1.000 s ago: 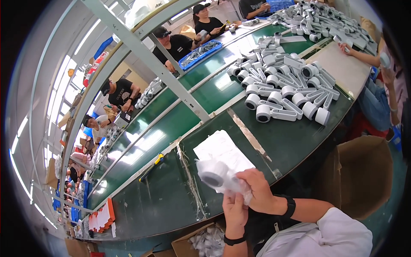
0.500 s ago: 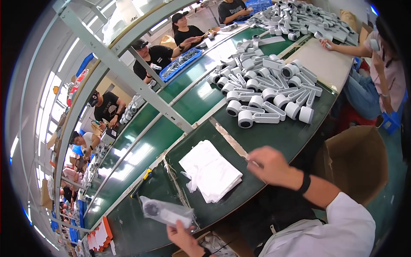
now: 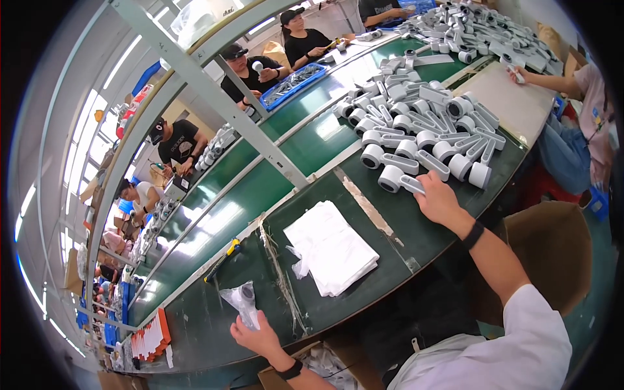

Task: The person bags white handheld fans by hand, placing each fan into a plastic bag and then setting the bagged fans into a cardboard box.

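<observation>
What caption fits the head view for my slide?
At a green conveyor bench, the left hand sets down a bagged part while the right hand grasps a white handheld unit.

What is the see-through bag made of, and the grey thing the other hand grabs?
The bag under the left hand looks like thin clear plastic film: it crinkles and shines. The grey part the right hand takes seems moulded matte plastic, smooth and evenly coloured.

Left hand (image 3: 257, 338) low, right hand (image 3: 439, 201) stretched forward.
</observation>
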